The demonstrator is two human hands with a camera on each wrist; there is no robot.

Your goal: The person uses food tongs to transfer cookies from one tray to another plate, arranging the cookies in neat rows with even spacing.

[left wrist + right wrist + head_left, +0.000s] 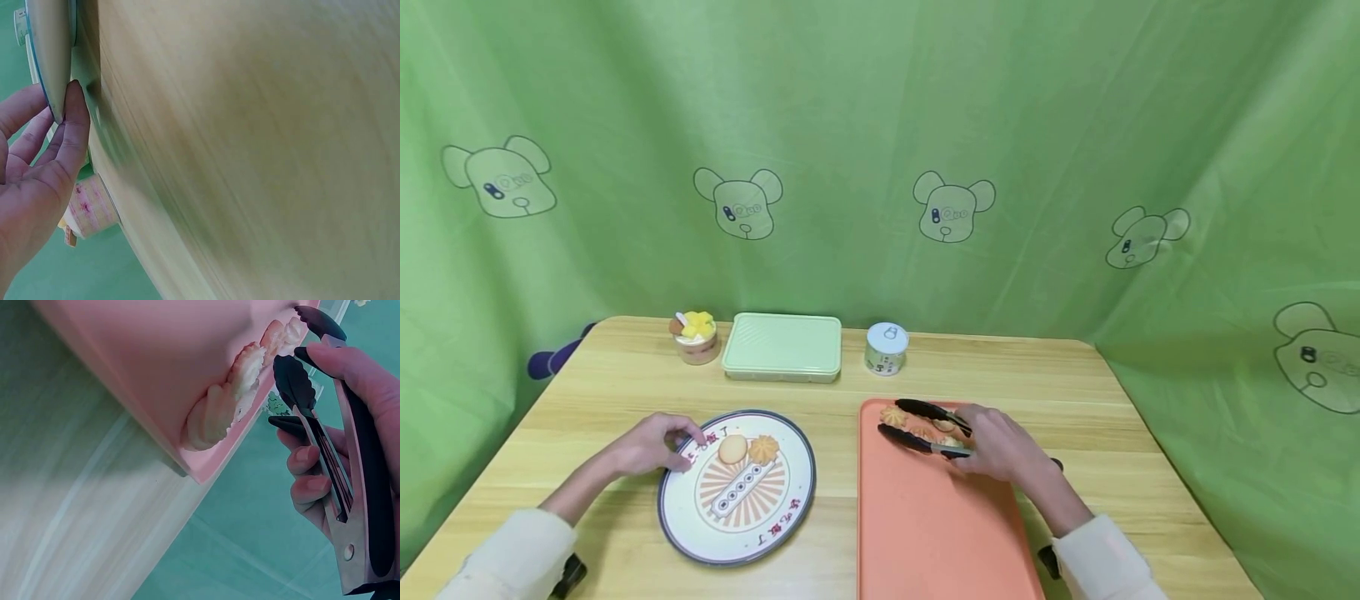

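Note:
My left hand pinches the left rim of a white oval plate with a dark blue edge; in the left wrist view, thumb and fingers lie on both faces of the plate. On the plate are a round smooth cookie and a ridged, flower-shaped cookie. My right hand grips black-tipped metal tongs, their arms spread apart. The tips straddle several cookies along the far end of an orange-pink tray. In the right wrist view those cookies sit beside the tray's rim.
At the back stand a dessert cup with yellow topping, a pale green lidded box and a ring-pull can. A green curtain hangs behind the wooden table.

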